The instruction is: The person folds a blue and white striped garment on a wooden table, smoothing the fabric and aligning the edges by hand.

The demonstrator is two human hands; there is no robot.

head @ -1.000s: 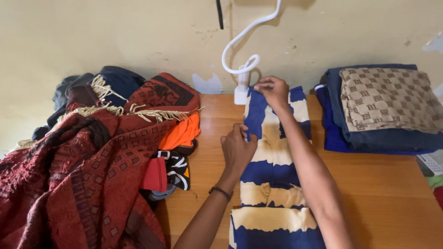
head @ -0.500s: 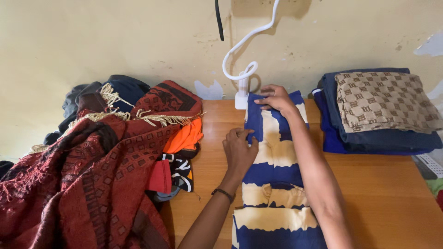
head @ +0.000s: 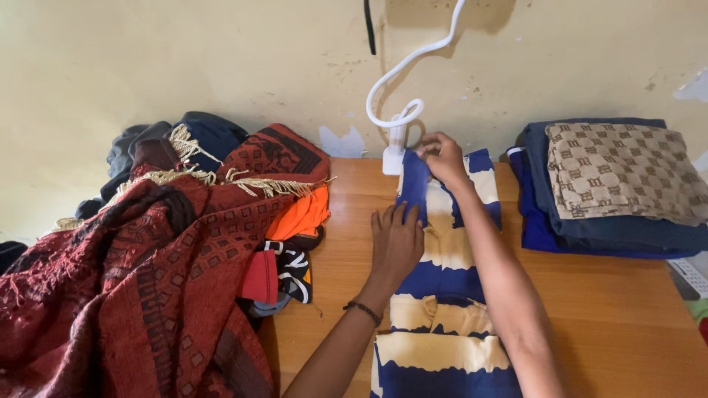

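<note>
Surface: wooden table [head: 605,309] running across the lower half of the frame, against a pale yellow wall [head: 147,59] that fills the top.
Cloth: blue and cream striped cloth [head: 442,295] lying in a long folded strip from the bottom centre up to the wall, between the two forearms and under both hands.
Left hand: left hand [head: 396,242] at frame centre, fingers spread, palm pressed flat on the strip's left edge; nothing is gripped. A dark band sits on its wrist.
Right hand: right hand [head: 444,155] higher up, near the wall, fingers pinched together on the strip's far left corner, which is lifted off the table.
Spacing: hands apart, the right one beyond the left along the strip.
Left of frame: heap of clothes [head: 147,280], dark red patterned fabric on top, orange and black pieces at its edge, just beside the left hand.
Right of frame: folded stack [head: 612,184], beige patterned piece over navy and blue layers.
Back: white gooseneck holder [head: 398,110] clamped at the table's far edge, just beside the right hand.
</note>
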